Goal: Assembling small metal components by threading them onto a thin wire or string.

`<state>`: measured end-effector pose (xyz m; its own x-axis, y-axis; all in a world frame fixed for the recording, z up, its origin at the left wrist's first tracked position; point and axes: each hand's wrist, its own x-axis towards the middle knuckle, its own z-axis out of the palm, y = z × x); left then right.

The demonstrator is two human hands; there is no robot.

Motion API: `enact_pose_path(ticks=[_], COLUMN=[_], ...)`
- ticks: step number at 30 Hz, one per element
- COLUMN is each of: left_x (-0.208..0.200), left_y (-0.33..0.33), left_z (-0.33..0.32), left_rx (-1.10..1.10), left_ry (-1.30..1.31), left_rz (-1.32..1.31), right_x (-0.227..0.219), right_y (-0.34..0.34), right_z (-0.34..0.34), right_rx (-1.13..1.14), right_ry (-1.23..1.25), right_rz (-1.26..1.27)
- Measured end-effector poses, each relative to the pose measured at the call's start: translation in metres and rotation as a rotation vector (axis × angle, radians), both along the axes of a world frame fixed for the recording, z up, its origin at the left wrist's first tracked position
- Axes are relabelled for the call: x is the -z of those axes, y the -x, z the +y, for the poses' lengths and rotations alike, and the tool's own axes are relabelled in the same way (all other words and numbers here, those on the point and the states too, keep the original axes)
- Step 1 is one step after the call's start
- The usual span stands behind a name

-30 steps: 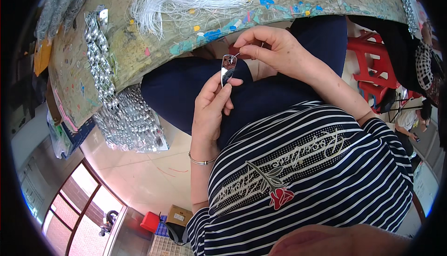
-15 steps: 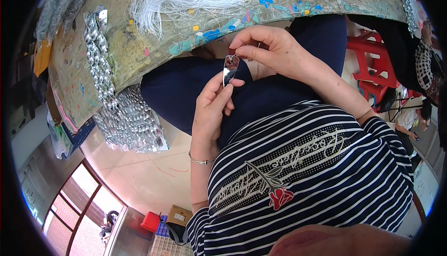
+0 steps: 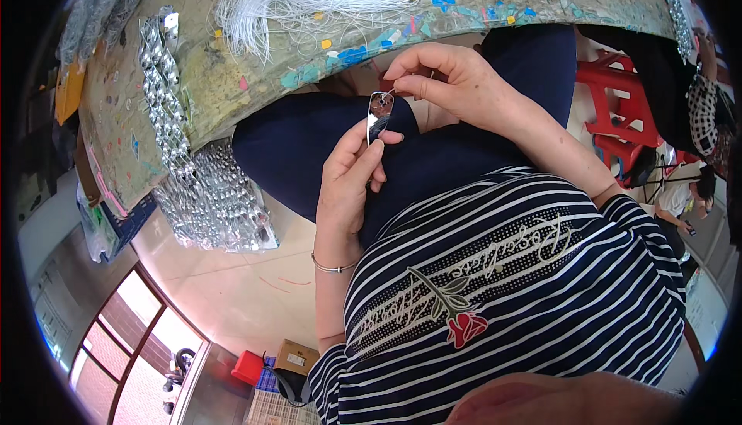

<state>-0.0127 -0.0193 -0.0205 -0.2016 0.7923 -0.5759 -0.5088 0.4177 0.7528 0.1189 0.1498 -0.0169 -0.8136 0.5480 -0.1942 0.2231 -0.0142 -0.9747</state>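
My left hand [image 3: 348, 174] pinches the lower end of a small, shiny silver metal tag [image 3: 379, 118] between thumb and fingers, over my lap. The tag is long with rounded corners, mirror-like, and has a small hole near its upper end. Just above that end, my right hand [image 3: 454, 77] has thumb and forefinger closed together on a thin strand, only a short bit of which shows by the tag. Whether the strand runs through the hole is too small to tell. A loose bundle of white string [image 3: 301, 4] lies on the table beyond.
The worn, paint-flecked table [image 3: 433, 35] curves in front of my knees. Strings of silver twisted pieces [image 3: 160, 77] lie at its left, and a larger bunch [image 3: 212, 201] hangs below the edge. Red plastic stools [image 3: 614, 96] stand at right, near another person's checkered sleeve [image 3: 702, 112].
The tag and my left hand have shifted very slightly left. My right fingers have moved a little, and the strand shows slightly more between them and the tag.
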Motion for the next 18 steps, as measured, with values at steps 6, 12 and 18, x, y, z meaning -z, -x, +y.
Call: enact_pose_path(ticks=[6, 12, 18], left_x=[0.000, -0.003, -0.001], left_y=[0.000, -0.002, -0.008], left_z=[-0.001, 0.001, 0.001], left_rx=[0.000, 0.011, -0.028], left_ry=[-0.005, 0.010, -0.007], left_rz=[-0.001, 0.065, 0.112], right_x=[0.010, 0.005, 0.006], right_y=[-0.001, -0.002, -0.001], right_z=[-0.003, -0.008, -0.010], right_rx=[-0.012, -0.039, -0.065], right_ry=[-0.047, -0.024, -0.122], right_rz=[0.047, -0.055, -0.074])
